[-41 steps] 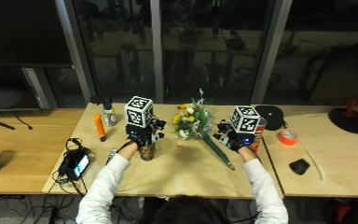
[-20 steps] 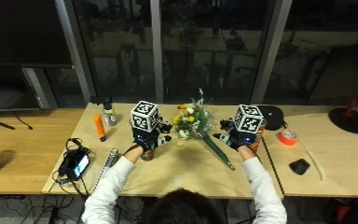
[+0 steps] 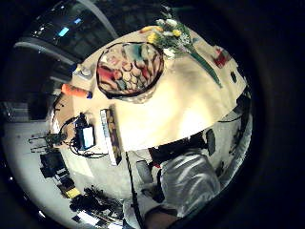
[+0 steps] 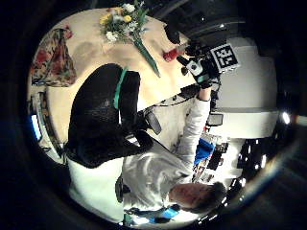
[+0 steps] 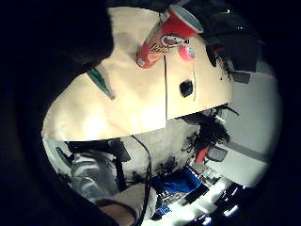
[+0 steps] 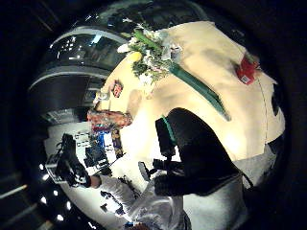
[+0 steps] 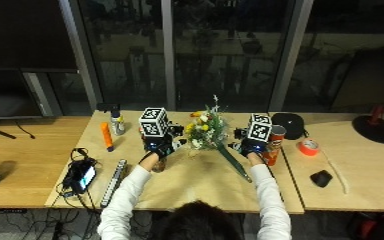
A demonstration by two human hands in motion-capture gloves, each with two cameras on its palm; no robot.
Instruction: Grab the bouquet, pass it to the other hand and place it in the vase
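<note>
Since the earlier frame, both hands have been raised a little farther up the table (image 7: pixel 198 192) toward the bouquet (image 7: pixel 208 132). The left hand (image 7: pixel 157 149) is held over the vase (image 3: pixel 129 69); the right hand (image 7: pixel 250 148) hovers beside the bouquet's stem, which lies flat on the table. Whether either hand's fingers are spread cannot be told. One bouquet, one vase, one red can (image 7: pixel 272 145) and one tape roll (image 7: pixel 308 147) are counted. Dark windows are seen behind the bouquet.

Tall dark windows (image 7: pixel 232 50) with pale upright frames (image 7: pixel 168 55) fill the back wall — night outside, faint reflections in the glass. In front runs a long light wooden tabletop (image 7: pixel 39 145), lit from above — grey floor (image 7: pixel 19 225) below.
</note>
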